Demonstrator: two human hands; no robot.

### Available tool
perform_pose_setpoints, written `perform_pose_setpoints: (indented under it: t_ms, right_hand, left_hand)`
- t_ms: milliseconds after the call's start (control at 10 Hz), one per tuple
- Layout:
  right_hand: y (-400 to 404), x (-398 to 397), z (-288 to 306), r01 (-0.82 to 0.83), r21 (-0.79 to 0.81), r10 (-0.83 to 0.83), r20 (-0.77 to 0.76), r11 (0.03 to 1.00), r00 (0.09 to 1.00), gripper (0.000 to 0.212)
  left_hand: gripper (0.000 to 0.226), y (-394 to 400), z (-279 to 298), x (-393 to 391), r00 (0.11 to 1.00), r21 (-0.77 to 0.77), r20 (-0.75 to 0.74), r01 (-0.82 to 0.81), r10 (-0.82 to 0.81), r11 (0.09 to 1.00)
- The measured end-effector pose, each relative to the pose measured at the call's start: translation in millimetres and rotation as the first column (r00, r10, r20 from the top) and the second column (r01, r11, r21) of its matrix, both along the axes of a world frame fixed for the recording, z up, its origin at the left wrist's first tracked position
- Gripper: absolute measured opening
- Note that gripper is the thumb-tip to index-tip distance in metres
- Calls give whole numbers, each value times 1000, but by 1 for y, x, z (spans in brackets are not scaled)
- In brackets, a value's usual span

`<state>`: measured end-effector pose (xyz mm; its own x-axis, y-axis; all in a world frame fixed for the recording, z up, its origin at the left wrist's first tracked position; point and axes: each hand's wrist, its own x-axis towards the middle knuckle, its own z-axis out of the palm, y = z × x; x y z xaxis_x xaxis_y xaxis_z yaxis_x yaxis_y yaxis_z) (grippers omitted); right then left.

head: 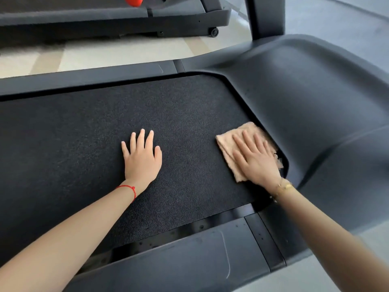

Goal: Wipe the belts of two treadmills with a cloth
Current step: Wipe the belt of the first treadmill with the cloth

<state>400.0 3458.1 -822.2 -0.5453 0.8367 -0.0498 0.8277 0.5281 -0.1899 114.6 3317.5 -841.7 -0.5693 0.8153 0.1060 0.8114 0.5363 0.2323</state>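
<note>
A black textured treadmill belt (pixel 88 148) fills the middle of the view. My left hand (pixel 142 157) lies flat on it with fingers spread, holding nothing. A folded beige cloth (pixel 228 144) sits at the belt's right end, against the dark motor cover (pixel 315 98). My right hand (pixel 255 159) presses flat on the cloth with straight fingers and covers most of it. A second treadmill (pixel 109 20) stands across the floor at the top.
Grey side rails (pixel 84 79) run along the belt's far and near edges. A black upright post (pixel 265 15) rises from the motor cover. A red object (pixel 133 1) hangs over the second treadmill. Pale floor (pixel 126 53) lies between the machines.
</note>
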Motion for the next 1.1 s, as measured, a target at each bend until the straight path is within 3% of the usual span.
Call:
perform_pose_setpoints:
  t_ms: [100,200,400,500,700,800,900,1100]
  right_hand:
    - [12,-35,-1,86,-16,-85,11,996,996,55]
    - [-9,-66,-1,-61,-8,61,0,998,998,57]
    - [-65,-48,-4,-407,45,407,4,912,913,55]
    - [-56,-27,-3,-419,34,420,-27,908,907,54]
    - [17,-64,2,-104,-33,104,-12,994,994,53]
    - [27,-109,4,-41,-42,41,0,998,999,55]
    - [-3,-142,0,-205,-12,204,-13,979,979,55]
    - [-51,-133,-9,-592,54,595,-54,804,802,54]
  left_hand:
    - [57,0,2,2,1000,0,1,-2,2,1000]
    - [57,0,3,2,1000,0,3,-4,4,1000]
    - [56,-3,3,-5,999,8,29,28,-28,1000]
    - [56,-6,3,-11,998,1,35,43,-43,999]
    - [54,-15,5,-21,998,11,49,34,-34,999]
    - [54,-17,6,-25,997,24,73,0,-2,1000]
    - [53,-22,7,-34,997,17,60,-39,38,999]
    - [52,-36,9,-58,993,16,54,-111,110,994]
